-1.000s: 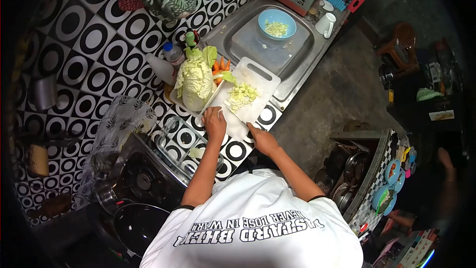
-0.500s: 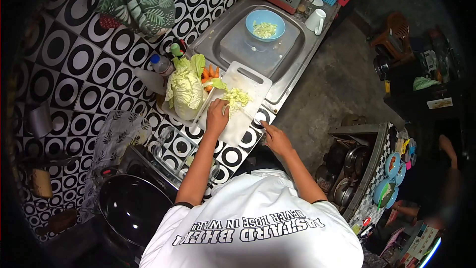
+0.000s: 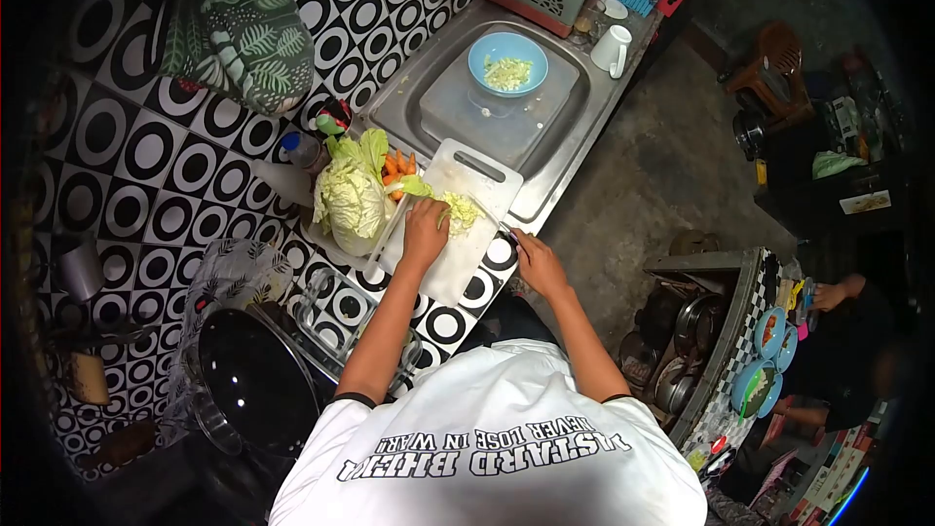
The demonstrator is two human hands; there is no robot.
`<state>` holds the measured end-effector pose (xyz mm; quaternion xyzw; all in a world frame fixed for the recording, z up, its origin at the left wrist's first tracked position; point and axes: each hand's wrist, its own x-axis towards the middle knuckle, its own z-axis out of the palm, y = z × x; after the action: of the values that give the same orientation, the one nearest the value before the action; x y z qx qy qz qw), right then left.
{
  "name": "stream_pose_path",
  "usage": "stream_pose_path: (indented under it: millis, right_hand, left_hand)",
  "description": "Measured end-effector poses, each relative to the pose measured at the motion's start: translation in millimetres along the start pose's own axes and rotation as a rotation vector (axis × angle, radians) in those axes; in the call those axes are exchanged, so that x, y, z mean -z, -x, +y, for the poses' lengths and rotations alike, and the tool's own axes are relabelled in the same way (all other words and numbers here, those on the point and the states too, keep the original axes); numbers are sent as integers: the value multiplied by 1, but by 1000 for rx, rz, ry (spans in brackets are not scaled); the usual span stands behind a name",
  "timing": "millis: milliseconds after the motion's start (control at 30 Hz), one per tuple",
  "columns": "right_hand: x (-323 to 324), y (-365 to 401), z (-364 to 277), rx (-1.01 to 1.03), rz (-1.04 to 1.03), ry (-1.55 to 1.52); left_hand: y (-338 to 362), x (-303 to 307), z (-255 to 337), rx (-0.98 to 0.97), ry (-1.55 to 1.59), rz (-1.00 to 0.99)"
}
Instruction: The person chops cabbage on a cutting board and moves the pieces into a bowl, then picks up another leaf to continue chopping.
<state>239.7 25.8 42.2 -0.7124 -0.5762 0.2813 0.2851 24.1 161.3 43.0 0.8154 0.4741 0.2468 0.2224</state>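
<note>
A white cutting board (image 3: 458, 271) lies at the sink's near edge with a heap of chopped cabbage (image 3: 463, 208) on it. My left hand (image 3: 425, 234) rests on the board, its fingers curled and pressed onto pale cabbage pieces at the heap's near side. Gripped in my right hand (image 3: 539, 265) is a knife (image 3: 503, 227), its handle at the board's right edge and its blade pointing in toward the cabbage; much of the blade is hard to make out. Left of the board sit a large napa cabbage (image 3: 351, 197) and several carrots (image 3: 397, 168).
Within the metal sink (image 3: 397, 102), a blue bowl (image 3: 508, 63) of chopped pieces stands on a grey lid-like surface. A white mug (image 3: 612, 51) is beyond. A glass dish (image 3: 331, 317) and black wok (image 3: 255, 380) lie left; another person's hand (image 3: 830, 294) is over the right-hand table.
My view has shifted slightly. My left hand stays on the cabbage, and the knife remains in my right hand at the board's edge. The other person's hand has come over the right-hand table.
</note>
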Motion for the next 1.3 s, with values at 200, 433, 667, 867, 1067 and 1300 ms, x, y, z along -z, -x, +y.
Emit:
stream_pose_path:
  millis: [200,433,667,867,1067,1300]
  right_hand:
    - [12,-18,-1,-59,-29,-43]
    - [17,-43,10,-64,-40,-32]
    - [23,-66,13,-43,-97,-22]
    - [21,-81,28,8,-169,5]
    - [23,-95,32,52,-231,-11]
    - [20,-104,30,122,-247,-4]
  left_hand:
    - [-23,-11,4,-25,40,-43]
    - [-52,-21,17,43,112,-88]
    - [-65,-37,23,159,194,-127]
    - [-62,-14,35,255,310,-131]
    - [-33,-2,23,354,30,-150]
    - [-21,-7,16,300,-123,-92]
